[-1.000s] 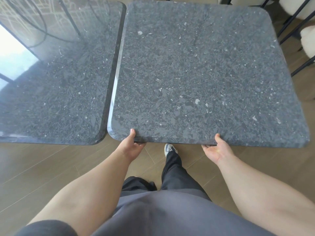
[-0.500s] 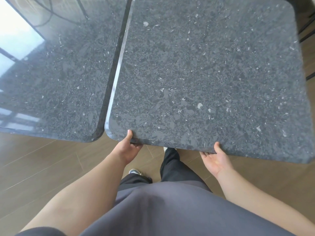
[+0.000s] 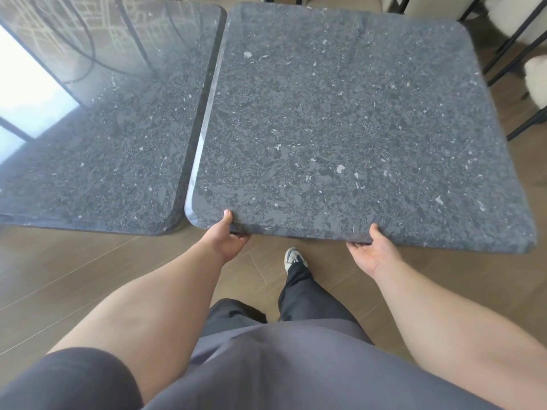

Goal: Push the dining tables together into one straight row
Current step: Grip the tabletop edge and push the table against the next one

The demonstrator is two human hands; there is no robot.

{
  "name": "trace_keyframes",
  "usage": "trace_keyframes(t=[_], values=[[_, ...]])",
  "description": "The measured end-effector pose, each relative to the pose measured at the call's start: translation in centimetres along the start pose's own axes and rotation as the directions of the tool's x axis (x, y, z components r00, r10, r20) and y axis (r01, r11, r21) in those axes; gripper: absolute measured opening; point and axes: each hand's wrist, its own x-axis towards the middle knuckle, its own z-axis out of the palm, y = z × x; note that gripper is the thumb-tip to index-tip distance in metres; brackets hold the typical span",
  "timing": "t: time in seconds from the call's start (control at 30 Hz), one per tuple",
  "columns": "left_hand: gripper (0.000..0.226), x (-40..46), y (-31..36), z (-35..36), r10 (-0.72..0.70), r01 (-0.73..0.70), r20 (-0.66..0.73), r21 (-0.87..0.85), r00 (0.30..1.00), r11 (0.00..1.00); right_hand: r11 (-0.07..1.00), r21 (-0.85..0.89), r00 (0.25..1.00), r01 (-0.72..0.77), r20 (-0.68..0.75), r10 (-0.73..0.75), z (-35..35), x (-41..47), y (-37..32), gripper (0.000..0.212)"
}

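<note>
Two dark speckled stone tables stand side by side. The right table (image 3: 355, 113) fills the middle and right of the view. The left table (image 3: 103, 128) lies beside it, with only a thin dark seam between their sides. The right table's near edge sits a little closer to me than the left one's. My left hand (image 3: 228, 238) grips the right table's near edge close to its left corner, thumb on top, fingers underneath. My right hand (image 3: 373, 250) grips the same edge further right, thumb on top, fingers hidden under the slab.
Wooden plank floor (image 3: 74, 276) runs under the tables. Black chair legs (image 3: 509, 39) and white fluffy seats (image 3: 537, 78) stand at the far right. My shoe (image 3: 293, 257) rests on the floor just below the right table's edge.
The view has pulled back and tilted up, so the tables' far edges and the chairs show again. Both hands keep their grip on the right table's near edge.
</note>
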Motion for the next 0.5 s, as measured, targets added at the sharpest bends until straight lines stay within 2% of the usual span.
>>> trace_keyframes(t=[0.27, 0.5], values=[[0.028, 0.2, 0.0, -1.3, -0.017, 0.013, 0.057, 0.07, 0.998, 0.997, 0.998, -0.02, 0.999, 0.051, 0.011, -0.051, -0.5, 0.1, 0.9, 0.032], [0.035, -0.7, -0.4, -2.8, -0.045, 0.039, 0.066, 0.081, 0.997, 0.996, 0.999, -0.009, 0.999, 0.047, -0.013, -0.047, -1.7, -1.2, 1.7, 0.034]])
